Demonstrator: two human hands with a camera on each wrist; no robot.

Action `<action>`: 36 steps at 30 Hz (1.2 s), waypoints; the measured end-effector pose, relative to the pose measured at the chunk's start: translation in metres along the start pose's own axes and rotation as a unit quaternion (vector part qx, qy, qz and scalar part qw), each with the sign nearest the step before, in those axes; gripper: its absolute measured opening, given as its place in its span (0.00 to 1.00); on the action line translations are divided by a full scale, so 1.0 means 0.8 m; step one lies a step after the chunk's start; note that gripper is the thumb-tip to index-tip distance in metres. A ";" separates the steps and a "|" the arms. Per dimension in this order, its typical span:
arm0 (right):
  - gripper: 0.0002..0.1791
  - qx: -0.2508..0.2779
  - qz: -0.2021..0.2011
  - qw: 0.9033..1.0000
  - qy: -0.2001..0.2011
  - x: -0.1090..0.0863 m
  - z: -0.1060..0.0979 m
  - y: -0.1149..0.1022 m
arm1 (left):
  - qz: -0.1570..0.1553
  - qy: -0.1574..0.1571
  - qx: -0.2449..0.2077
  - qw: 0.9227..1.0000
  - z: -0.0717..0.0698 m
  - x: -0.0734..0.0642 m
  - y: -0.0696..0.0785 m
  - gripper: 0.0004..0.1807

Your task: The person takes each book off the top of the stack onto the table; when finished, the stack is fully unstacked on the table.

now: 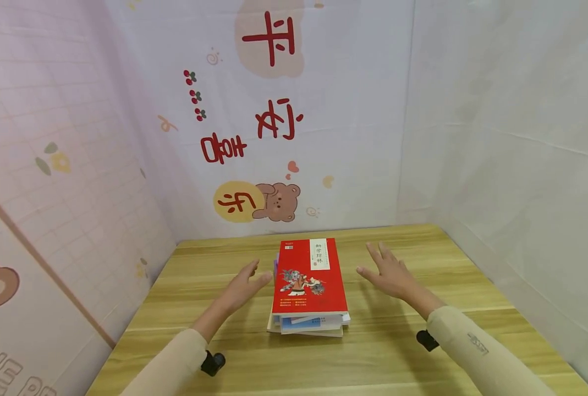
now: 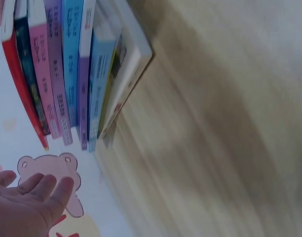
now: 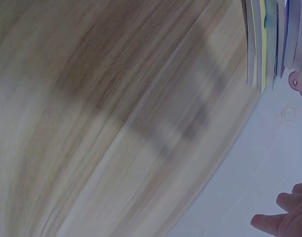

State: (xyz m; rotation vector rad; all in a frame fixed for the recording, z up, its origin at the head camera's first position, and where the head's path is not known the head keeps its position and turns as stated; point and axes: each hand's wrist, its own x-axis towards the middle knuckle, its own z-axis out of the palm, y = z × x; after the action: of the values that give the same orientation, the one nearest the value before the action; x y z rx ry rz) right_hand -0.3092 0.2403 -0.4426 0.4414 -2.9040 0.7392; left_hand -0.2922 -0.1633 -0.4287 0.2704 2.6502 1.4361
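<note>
A stack of books (image 2: 72,64) lies on the wooden table, with a red book (image 1: 303,286) on top bearing a white title panel and a drawn figure. Pink, purple and blue spines show below it in the left wrist view. My left hand (image 1: 242,287) hovers just left of the stack, fingers extended, touching nothing. To the right of the stack, my right hand (image 1: 391,273) is held apart from it with its fingers spread. Page edges of the stack (image 3: 269,44) appear at the top right of the right wrist view.
The wooden table (image 1: 383,352) runs back to a white cloth wall (image 1: 353,137) printed with red characters and a bear (image 1: 280,202). Cloth walls also stand at the left and right sides. Each wrist wears a small black device (image 1: 213,363).
</note>
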 end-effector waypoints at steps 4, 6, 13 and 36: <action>0.49 0.015 -0.003 1.000 -0.003 -0.003 0.002 -0.005 | -0.014 -0.005 -0.038 0.999 0.011 -0.004 -0.003 0.48; 0.49 0.016 -0.005 1.000 -0.006 -0.003 0.004 -0.008 | -0.021 -0.008 -0.050 0.998 0.016 -0.006 -0.005 0.47; 0.49 0.032 0.000 0.999 -0.017 -0.005 0.007 -0.017 | -0.019 -0.017 -0.056 0.998 0.033 -0.009 -0.012 0.46; 0.46 0.056 -0.006 0.998 -0.034 -0.015 0.033 -0.019 | 0.000 -0.042 -0.108 0.993 0.060 -0.008 -0.026 0.38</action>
State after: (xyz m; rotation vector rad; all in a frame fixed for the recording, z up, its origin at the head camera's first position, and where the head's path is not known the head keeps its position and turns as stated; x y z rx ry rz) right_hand -0.2941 0.2177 -0.4609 0.5056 -2.9293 0.9051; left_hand -0.2795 -0.1361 -0.4724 0.3014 2.4032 1.6545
